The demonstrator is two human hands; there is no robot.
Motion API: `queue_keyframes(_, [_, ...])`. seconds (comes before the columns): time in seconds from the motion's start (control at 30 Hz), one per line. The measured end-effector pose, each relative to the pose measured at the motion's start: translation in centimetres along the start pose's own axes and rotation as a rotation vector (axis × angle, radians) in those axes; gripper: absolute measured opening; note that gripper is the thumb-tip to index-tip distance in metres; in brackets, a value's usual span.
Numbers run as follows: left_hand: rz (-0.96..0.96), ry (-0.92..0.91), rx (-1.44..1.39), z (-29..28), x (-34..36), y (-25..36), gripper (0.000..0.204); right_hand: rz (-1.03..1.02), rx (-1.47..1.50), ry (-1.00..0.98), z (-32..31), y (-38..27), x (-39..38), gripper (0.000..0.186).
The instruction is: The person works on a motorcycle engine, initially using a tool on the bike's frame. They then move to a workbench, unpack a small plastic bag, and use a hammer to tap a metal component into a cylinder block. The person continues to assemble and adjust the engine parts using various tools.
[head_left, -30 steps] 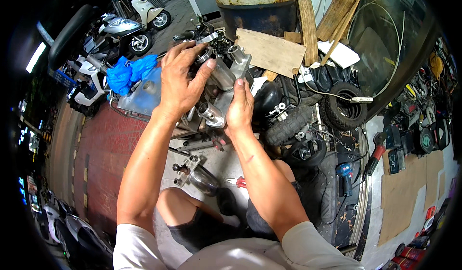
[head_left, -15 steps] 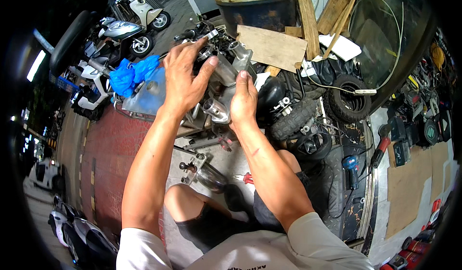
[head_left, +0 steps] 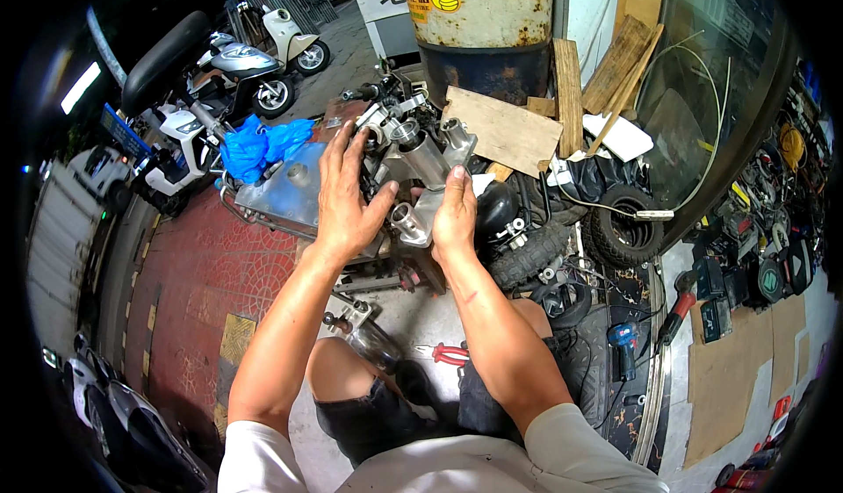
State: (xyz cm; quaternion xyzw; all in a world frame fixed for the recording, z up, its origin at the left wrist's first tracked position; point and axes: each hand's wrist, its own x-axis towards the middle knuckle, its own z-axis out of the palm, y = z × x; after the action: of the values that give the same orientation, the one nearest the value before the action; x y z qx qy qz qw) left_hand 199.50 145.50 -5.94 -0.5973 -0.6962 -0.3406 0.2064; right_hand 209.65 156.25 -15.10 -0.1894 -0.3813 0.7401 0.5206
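A silver metal bracket [head_left: 425, 163] with several short round tubes sticking up stands in front of me, tilted slightly. My right hand [head_left: 455, 216] grips its near right edge, thumb lying on the flat plate and fingers hidden underneath. On the other side, my left hand [head_left: 347, 199] is open, fingers stretched forward and thumb apart, close beside the bracket; I cannot tell whether it touches. Behind them a handlebar-like assembly [head_left: 386, 98] of metal and black parts shows partly. Below, a metal fitting with a dark cylinder [head_left: 376, 344] lies on the floor by my knee.
Red-handled pliers [head_left: 451, 354] lie between my legs. A blue power drill [head_left: 624, 348] and a red-and-black tool [head_left: 678, 309] are at right, near tyres [head_left: 625, 230]. Wooden boards [head_left: 500, 131] lean by a rusty drum [head_left: 483, 32]. A blue plastic bag [head_left: 255, 149] sits at left.
My left hand has come off the top of the bracket to its left side, uncovering the middle tube. The right hand keeps its grip. The view has tilted up a little.
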Motion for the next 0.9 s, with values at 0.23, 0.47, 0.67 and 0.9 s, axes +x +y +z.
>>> queue_keyframes(0.23, [-0.117,-0.023,-0.134,-0.9,-3.3,-1.0,0.073,0.027,-0.010,-0.020,0.5,0.0,-0.7,0.057])
queue_keyframes(0.47, [-0.280,0.079,-0.627,-1.8,-10.7,3.1,0.014,-0.034,-0.135,-0.028,-0.5,-0.5,0.4,0.061])
queue_keyframes(0.67, [-1.164,-0.659,-1.453,4.4,-11.3,3.9,0.028,0.000,-0.212,-0.062,-1.5,-0.5,1.0,0.082])
queue_keyframes(0.9, [-1.205,-0.267,-1.899,7.2,-6.8,5.5,0.049,0.319,-0.123,-0.147,-1.8,-2.6,0.1,0.104])
